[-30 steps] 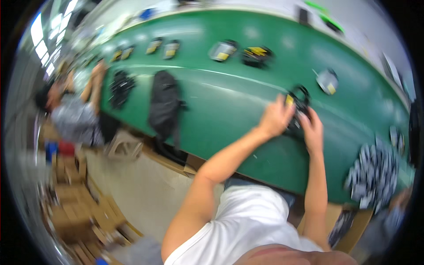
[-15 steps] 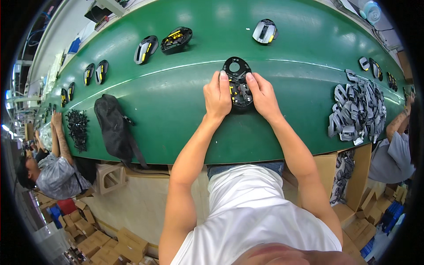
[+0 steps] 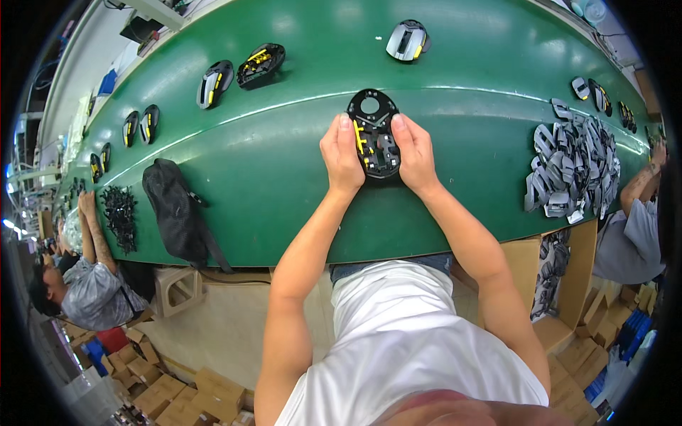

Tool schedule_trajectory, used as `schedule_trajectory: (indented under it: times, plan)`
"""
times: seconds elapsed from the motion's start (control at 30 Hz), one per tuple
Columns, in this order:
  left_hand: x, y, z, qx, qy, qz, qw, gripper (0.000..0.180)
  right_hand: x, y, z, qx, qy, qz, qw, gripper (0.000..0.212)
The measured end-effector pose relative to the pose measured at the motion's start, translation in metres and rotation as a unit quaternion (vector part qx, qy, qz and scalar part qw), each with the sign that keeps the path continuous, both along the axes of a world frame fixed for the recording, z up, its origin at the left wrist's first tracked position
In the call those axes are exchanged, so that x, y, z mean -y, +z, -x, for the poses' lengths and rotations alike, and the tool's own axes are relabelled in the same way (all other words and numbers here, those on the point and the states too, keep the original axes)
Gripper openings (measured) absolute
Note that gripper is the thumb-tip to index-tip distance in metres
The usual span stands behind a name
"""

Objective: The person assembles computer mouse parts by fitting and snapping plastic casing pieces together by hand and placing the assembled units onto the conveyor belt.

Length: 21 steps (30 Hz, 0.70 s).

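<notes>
Between my two hands, above the green tabletop, is a black oval computer mouse shell (image 3: 370, 103). Its inner side faces up, showing a round hole at the far end, yellow pieces along the left and black and grey inner parts. My left hand (image 3: 342, 157) grips its left edge, thumb on the rim. On the opposite edge my right hand (image 3: 417, 156) does the same. The fingers beneath are hidden. Farther off stands a silver-and-black mouse (image 3: 408, 40). To the left lie another silver mouse (image 3: 214, 84) and an upturned black-and-yellow mouse shell (image 3: 261, 64).
A pile of grey plastic parts (image 3: 574, 165) covers the table's right side. On the left lie a black bag (image 3: 174, 213) and a heap of small black parts (image 3: 121, 219). A cardboard box (image 3: 579, 273) stands by the near edge. People sit at both ends.
My hands have shifted slightly left with the mouse shell, and more of its yellow pieces show beside my left thumb. The whole view has turned a little.
</notes>
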<state>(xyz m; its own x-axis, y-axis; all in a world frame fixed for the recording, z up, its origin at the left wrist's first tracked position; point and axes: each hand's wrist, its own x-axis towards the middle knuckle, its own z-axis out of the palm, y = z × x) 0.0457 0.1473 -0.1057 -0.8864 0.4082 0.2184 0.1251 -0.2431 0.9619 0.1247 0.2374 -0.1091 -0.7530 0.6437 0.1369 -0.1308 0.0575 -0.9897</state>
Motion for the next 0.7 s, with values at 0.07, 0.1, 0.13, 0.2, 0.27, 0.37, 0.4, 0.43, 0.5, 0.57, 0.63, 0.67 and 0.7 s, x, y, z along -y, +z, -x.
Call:
schedule_trajectory:
  times: [0.07, 0.1, 0.13, 0.2, 0.27, 0.37, 0.4, 0.43, 0.5, 0.57, 0.63, 0.67, 0.7]
  plan:
    - [0.005, -0.001, 0.000, -0.013, -0.002, 0.024, 1.000, 0.038, 0.000, 0.006, 0.002, -0.007, 0.029, 0.020, 0.999, 0.039]
    - [0.007, -0.001, 0.003, -0.030, -0.002, 0.044, 0.999, 0.037, -0.001, 0.006, 0.002, -0.007, 0.029, 0.021, 0.999, 0.039]
    - [0.010, -0.003, 0.007, -0.053, -0.011, 0.059, 0.997, 0.038, -0.002, 0.006, 0.001, -0.004, 0.061, 0.022, 0.998, 0.034]
    - [0.013, 0.001, 0.007, -0.058, -0.013, 0.064, 0.996, 0.036, -0.004, 0.006, -0.002, -0.001, 0.094, 0.021, 0.995, 0.033]
    - [0.008, 0.008, 0.007, -0.065, -0.016, 0.064, 0.996, 0.034, -0.007, 0.006, -0.004, 0.001, 0.114, 0.005, 0.993, 0.030]
    - [0.005, 0.011, 0.003, -0.090, 0.027, 0.043, 0.995, 0.027, -0.009, 0.003, -0.001, -0.021, 0.088, -0.002, 0.996, 0.024]
    - [0.006, 0.010, 0.006, -0.089, 0.030, 0.036, 0.995, 0.024, -0.008, 0.002, 0.000, -0.032, 0.072, -0.005, 0.997, 0.022]
    - [0.006, 0.009, 0.007, -0.089, 0.032, 0.029, 0.995, 0.023, -0.006, 0.001, -0.001, -0.031, 0.071, -0.003, 0.997, 0.022]
    - [0.010, 0.007, 0.006, -0.073, 0.024, 0.043, 0.996, 0.023, -0.003, -0.001, -0.002, 0.002, 0.080, -0.025, 0.997, 0.020]
    - [0.010, 0.007, 0.004, -0.079, 0.026, 0.036, 0.996, 0.023, 0.002, 0.001, 0.000, -0.012, 0.067, 0.007, 0.998, 0.019]
    - [0.006, 0.007, 0.001, -0.066, 0.022, 0.014, 0.997, 0.023, -0.001, 0.001, 0.001, -0.029, 0.055, 0.033, 0.998, 0.018]
    - [0.004, 0.007, 0.000, -0.054, 0.017, -0.007, 0.998, 0.023, 0.000, 0.000, 0.000, -0.020, 0.050, 0.022, 0.998, 0.018]
    - [0.005, 0.008, -0.001, -0.051, 0.017, -0.005, 0.999, 0.023, 0.003, -0.002, -0.004, -0.009, 0.045, 0.015, 0.999, 0.018]
